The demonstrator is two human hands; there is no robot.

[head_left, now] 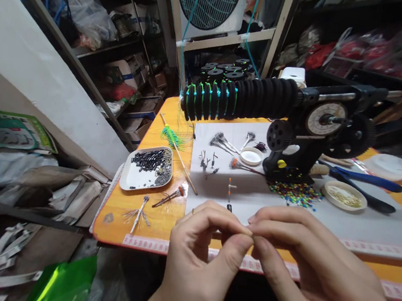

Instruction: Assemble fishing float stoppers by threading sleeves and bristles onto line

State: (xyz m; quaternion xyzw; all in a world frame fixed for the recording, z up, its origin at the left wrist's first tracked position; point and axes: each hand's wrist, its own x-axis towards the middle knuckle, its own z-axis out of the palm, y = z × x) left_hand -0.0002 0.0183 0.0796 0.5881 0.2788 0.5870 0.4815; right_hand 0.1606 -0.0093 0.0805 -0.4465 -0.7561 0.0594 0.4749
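My left hand point(202, 258) and my right hand point(314, 257) meet fingertip to fingertip over the table's front edge. Both are closed in a pinch; whatever is between the tips is too small or hidden to name. Just beyond my left fingers, a thin orange and white piece with a black end point(230, 193) shows over the white sheet point(215, 181). Farther back on the sheet lie small dark twig-like pieces point(205, 161), bundles of grey wires point(224, 141), an orange-tipped bundle point(245, 166) and a small white dish point(251, 156).
A black geared machine point(320, 131) with a ribbed roller point(262, 97) carrying green and blue thread stands behind. Multicoloured beads point(294, 193) lie at its base, near blue-handled pliers point(366, 179) and a bead dish point(344, 195). At left are a white tray point(127, 178) and a stick point(186, 170).
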